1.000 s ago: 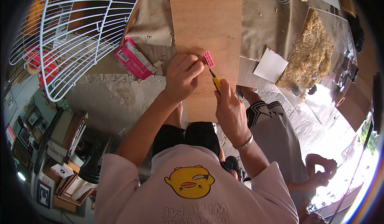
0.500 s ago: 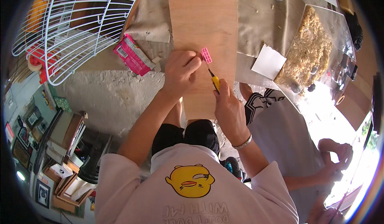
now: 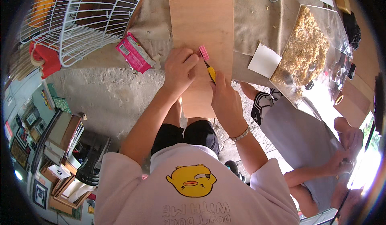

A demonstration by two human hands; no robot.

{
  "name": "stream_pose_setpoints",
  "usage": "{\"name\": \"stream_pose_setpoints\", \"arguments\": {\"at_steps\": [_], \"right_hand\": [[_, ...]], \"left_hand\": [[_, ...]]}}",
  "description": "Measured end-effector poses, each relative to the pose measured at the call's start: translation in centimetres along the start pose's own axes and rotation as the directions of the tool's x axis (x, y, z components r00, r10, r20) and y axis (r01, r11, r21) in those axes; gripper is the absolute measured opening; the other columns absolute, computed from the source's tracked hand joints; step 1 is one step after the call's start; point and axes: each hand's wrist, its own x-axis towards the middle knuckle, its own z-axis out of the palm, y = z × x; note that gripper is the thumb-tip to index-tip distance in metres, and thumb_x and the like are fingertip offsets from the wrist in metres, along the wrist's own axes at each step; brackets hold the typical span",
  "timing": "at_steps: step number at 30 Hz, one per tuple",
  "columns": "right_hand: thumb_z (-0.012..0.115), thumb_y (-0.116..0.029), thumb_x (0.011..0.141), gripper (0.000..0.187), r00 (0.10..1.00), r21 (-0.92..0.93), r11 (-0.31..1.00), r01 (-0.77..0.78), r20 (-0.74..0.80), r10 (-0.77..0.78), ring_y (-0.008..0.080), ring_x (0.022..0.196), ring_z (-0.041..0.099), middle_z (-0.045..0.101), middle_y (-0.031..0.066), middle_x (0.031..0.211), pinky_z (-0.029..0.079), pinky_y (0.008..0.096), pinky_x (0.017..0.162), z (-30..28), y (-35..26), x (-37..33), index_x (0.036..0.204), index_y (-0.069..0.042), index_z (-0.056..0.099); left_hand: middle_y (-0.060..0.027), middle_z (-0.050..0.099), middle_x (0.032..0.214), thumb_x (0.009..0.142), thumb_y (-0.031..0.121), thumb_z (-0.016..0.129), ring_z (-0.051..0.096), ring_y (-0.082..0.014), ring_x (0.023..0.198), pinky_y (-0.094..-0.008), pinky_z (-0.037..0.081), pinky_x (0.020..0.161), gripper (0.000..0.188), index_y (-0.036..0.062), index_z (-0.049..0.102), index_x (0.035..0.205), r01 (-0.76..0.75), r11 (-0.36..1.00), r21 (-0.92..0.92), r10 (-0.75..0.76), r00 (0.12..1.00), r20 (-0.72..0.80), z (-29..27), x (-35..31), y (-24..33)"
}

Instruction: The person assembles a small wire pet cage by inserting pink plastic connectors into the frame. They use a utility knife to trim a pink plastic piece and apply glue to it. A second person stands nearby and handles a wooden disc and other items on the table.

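My left hand [image 3: 179, 73] is closed, its fingertips pinching a small bright pink piece [image 3: 204, 53] with a grid of squares on its face. The piece is held over a long wooden board [image 3: 203, 14]. In my right hand [image 3: 228, 103] is a slim tool with a yellow handle [image 3: 211, 74] and a narrow dark tip. That tip points up and left and meets the lower end of the pink piece, though I cannot tell whether it touches. My left fingers partly hide the near side of the piece.
Left of the board lie a pink packet [image 3: 136, 53] and a white wire cage [image 3: 96, 20]. To the right are a white square card [image 3: 264, 60] and a clear container of wood shavings [image 3: 303, 44]. Another person in grey [image 3: 305, 144] sits close on my right.
My right hand and the tool have moved slightly left, and the tip now sits closer under the pink piece. The other person's arms have shifted.
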Motion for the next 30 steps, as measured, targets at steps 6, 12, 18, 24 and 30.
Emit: {"name": "stream_pose_setpoints", "arguments": {"at_steps": [6,12,18,24,30], "right_hand": [[0.050,-0.017,0.104,0.023,1.000,0.001,1.000,0.008,0.005,-0.008,0.0400,0.067,0.069,0.062,0.0209,0.092,0.058,0.0452,0.053,-0.4,0.0,-1.1,0.119,0.000,0.043],[0.052,-0.017,0.104,0.023,1.000,0.003,1.000,0.008,-0.025,-0.008,0.0412,0.068,0.068,0.062,0.0221,0.087,0.057,0.0453,0.052,0.0,-0.1,-0.3,0.117,-0.001,0.043],[0.052,-0.016,0.103,0.022,0.996,-0.013,0.998,0.062,-0.059,-0.063,0.0412,0.071,0.069,0.063,0.0229,0.088,0.057,0.0462,0.053,0.2,0.0,0.6,0.117,0.000,0.043],[0.056,-0.015,0.101,0.025,0.990,0.022,0.997,0.078,-0.121,-0.075,0.0419,0.075,0.069,0.064,0.0221,0.092,0.058,0.0462,0.055,1.8,1.3,0.7,0.119,-0.003,0.044],[0.062,-0.012,0.099,0.036,0.899,0.203,0.958,0.203,-0.427,-0.100,0.0428,0.081,0.069,0.065,0.0202,0.109,0.057,0.0480,0.059,0.0,1.4,-2.0,0.131,-0.003,0.047]], "left_hand": [[-0.0080,0.059,0.088,0.063,-0.002,0.068,0.061,-0.0306,0.084,-0.0418,0.048,0.076,0.025,0.0067,0.061,0.085,-0.027,1.000,-0.001,0.027,0.999,-0.047,0.0,0.1,0.0],[-0.0077,0.060,0.091,0.062,-0.002,0.068,0.061,-0.0305,0.087,-0.0421,0.049,0.078,0.028,0.0067,0.061,0.087,-0.039,0.999,-0.025,0.039,0.999,0.000,-0.2,0.2,-0.2],[-0.0082,0.060,0.093,0.060,-0.001,0.069,0.060,-0.0316,0.088,-0.0422,0.049,0.078,0.030,0.0071,0.061,0.088,-0.056,0.998,-0.032,0.056,0.998,0.005,0.0,0.0,-0.4],[-0.0094,0.061,0.093,0.067,0.000,0.069,0.061,-0.0323,0.087,-0.0425,0.048,0.077,0.024,0.0071,0.062,0.088,-0.018,0.999,-0.026,0.018,0.999,-0.029,0.2,0.0,0.0],[-0.0118,0.062,0.093,0.081,0.001,0.067,0.060,-0.0337,0.086,-0.0429,0.048,0.077,0.012,0.0054,0.064,0.092,0.069,0.995,-0.073,-0.070,0.997,-0.013,0.2,0.2,0.0]]}}
